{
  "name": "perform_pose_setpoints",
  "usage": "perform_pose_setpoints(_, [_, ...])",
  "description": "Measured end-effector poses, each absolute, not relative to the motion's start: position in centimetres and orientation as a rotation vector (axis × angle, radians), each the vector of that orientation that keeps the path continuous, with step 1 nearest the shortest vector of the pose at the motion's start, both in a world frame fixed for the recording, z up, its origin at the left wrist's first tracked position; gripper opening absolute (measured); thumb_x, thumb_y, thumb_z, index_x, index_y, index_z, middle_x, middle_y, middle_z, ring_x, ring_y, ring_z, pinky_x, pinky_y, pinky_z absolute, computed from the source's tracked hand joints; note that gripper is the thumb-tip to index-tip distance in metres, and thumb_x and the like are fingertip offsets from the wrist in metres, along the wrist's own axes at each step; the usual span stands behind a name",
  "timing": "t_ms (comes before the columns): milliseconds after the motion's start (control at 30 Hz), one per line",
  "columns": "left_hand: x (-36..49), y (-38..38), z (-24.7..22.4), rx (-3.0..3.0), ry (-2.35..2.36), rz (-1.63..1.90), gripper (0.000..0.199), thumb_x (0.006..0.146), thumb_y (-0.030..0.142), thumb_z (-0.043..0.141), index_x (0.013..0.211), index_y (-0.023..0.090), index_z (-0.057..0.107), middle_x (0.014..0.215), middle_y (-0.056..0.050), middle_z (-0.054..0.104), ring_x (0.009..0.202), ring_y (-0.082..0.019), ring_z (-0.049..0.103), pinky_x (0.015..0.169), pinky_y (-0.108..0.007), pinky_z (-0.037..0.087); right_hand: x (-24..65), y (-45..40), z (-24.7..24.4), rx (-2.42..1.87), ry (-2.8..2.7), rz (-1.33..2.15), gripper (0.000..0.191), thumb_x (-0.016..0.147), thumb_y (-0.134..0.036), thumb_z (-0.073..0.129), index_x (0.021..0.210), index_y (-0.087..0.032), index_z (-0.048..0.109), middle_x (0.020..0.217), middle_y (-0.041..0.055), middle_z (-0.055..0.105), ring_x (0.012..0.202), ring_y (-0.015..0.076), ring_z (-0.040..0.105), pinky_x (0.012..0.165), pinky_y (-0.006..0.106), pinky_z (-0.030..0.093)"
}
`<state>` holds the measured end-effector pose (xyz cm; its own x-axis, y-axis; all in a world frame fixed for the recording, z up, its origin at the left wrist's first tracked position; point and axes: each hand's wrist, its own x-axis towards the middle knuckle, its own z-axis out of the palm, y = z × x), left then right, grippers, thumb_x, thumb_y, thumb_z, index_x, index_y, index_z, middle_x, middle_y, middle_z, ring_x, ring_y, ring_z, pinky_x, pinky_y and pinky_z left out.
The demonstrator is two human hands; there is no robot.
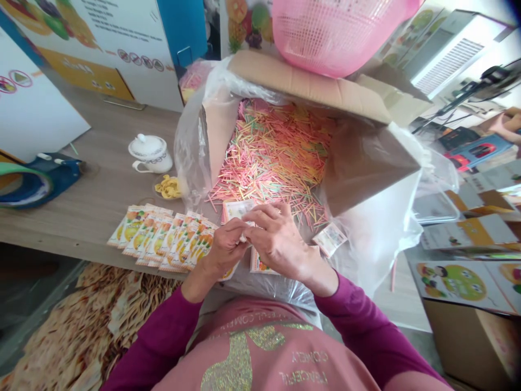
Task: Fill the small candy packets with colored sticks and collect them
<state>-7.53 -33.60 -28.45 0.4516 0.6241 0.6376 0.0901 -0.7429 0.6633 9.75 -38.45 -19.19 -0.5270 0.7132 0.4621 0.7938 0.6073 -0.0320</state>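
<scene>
Both hands meet in front of a cardboard box lying on its side and lined with clear plastic. My left hand is closed, its fingertips pinched around something small and whitish. Against it, my right hand is closed too, thumb and fingers bent at the same spot; what they hold is mostly hidden. Thin pink, yellow and green sticks spill from the box. Small printed packets lie overlapping in a row left of my hands. Another packet lies just behind my fingers, and a pale packet lies to the right.
A lidded white cup and a small dish of yellow pieces stand left of the box. Farther left is a blue tape dispenser. A pink basket sits above the box. Printed cartons stand behind.
</scene>
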Motion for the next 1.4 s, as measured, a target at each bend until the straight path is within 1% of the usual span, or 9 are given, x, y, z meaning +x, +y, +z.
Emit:
perform_pose_setpoints(100, [-7.5, -33.6, -28.3, 2.092, 0.576, 1.285, 0.013, 0.098, 0.024, 0.062, 0.096, 0.019, 0.073, 0.092, -0.006, 0.074, 0.088, -0.018, 0.068, 0.079, -0.032, 0.057, 9.8, -38.6, -19.3, -1.116, -2.336, -0.333, 0.022, 0.098, -0.011, 0.056, 0.087, -0.022, 0.072, 0.106, 0.0013, 0.077, 0.121, 0.0231, 0.058, 0.109, 0.049, 0.025])
perform_pose_setpoints(200, [-7.6, -33.5, -28.2, 2.067, 0.568, 1.285, 0.015, 0.100, 0.026, 0.061, 0.099, 0.019, 0.075, 0.096, -0.007, 0.076, 0.090, -0.018, 0.070, 0.080, -0.032, 0.057, 10.4, -38.9, -18.8, -1.045, -2.298, -0.350, 0.019, 0.100, -0.015, 0.058, 0.094, -0.025, 0.073, 0.106, -0.0006, 0.078, 0.122, 0.0216, 0.059, 0.111, 0.048, 0.026])
perform_pose_setpoints(467, [-7.1, -33.7, -29.2, 2.064, 0.625, 1.323, 0.024, 0.099, 0.038, 0.062, 0.099, 0.020, 0.077, 0.095, -0.007, 0.078, 0.087, -0.019, 0.073, 0.077, -0.030, 0.059, 11.2, -38.8, -18.6, -0.991, -2.320, -0.302, 0.009, 0.100, -0.020, 0.065, 0.092, -0.024, 0.070, 0.102, 0.0014, 0.078, 0.109, 0.0212, 0.066, 0.103, 0.046, 0.037])
perform_pose_setpoints(633, [-7.1, -33.8, -29.4, 2.043, 0.631, 1.339, 0.016, 0.097, 0.029, 0.066, 0.099, 0.021, 0.079, 0.093, -0.006, 0.079, 0.085, -0.017, 0.073, 0.078, -0.029, 0.059, 12.1, -39.5, -16.6, -0.909, -2.263, -0.104, 0.010, 0.100, -0.017, 0.061, 0.100, -0.022, 0.069, 0.104, 0.0045, 0.078, 0.108, 0.0225, 0.069, 0.098, 0.045, 0.049])
perform_pose_setpoints(767, [-7.6, -33.9, -29.4, 2.030, 0.649, 1.316, 0.014, 0.094, 0.025, 0.069, 0.102, 0.021, 0.079, 0.096, -0.007, 0.079, 0.087, -0.018, 0.075, 0.080, -0.030, 0.060, 15.5, -39.4, -15.6, -1.129, -1.996, -0.257, 0.008, 0.097, -0.019, 0.067, 0.098, -0.025, 0.071, 0.098, 0.0036, 0.077, 0.105, 0.0250, 0.070, 0.095, 0.046, 0.055])
perform_pose_setpoints(900, [-7.8, -34.0, -29.6, 2.012, 0.659, 1.297, 0.016, 0.092, 0.023, 0.069, 0.103, 0.021, 0.080, 0.098, -0.008, 0.079, 0.089, -0.019, 0.075, 0.082, -0.032, 0.060, 17.8, -39.2, -16.6, -1.353, -1.884, -0.402, 0.018, 0.095, -0.023, 0.071, 0.112, -0.028, 0.074, 0.110, 0.0068, 0.075, 0.113, 0.0290, 0.066, 0.099, 0.053, 0.053])
perform_pose_setpoints(1000, [-7.4, -34.2, -29.7, 1.985, 0.631, 1.294, 0.017, 0.091, 0.022, 0.069, 0.104, 0.021, 0.080, 0.098, -0.007, 0.079, 0.089, -0.019, 0.074, 0.083, -0.033, 0.060, 16.2, -39.9, -18.0, -1.183, -2.094, -0.026, 0.030, 0.096, -0.027, 0.071, 0.126, -0.028, 0.070, 0.121, 0.0082, 0.072, 0.114, 0.0263, 0.065, 0.097, 0.049, 0.056])
perform_pose_setpoints(1067, [-7.1, -34.3, -29.5, 1.953, 0.626, 1.274, 0.016, 0.092, 0.022, 0.069, 0.104, 0.021, 0.079, 0.097, -0.007, 0.079, 0.089, -0.019, 0.074, 0.081, -0.032, 0.060, 14.4, -40.2, -19.0, -1.040, -2.199, 0.160, 0.024, 0.098, -0.024, 0.068, 0.121, -0.028, 0.072, 0.119, 0.0074, 0.072, 0.112, 0.0248, 0.065, 0.095, 0.047, 0.057])
perform_pose_setpoints(1400, [-7.2, -34.7, -28.9, 1.997, 0.634, 1.265, 0.013, 0.092, 0.024, 0.070, 0.100, 0.022, 0.079, 0.094, -0.006, 0.079, 0.087, -0.019, 0.074, 0.080, -0.032, 0.060, 11.4, -40.9, -19.9, -0.957, -2.100, 0.329, 0.009, 0.098, -0.021, 0.066, 0.096, -0.024, 0.074, 0.120, 0.0088, 0.072, 0.118, 0.0272, 0.063, 0.099, 0.052, 0.054])
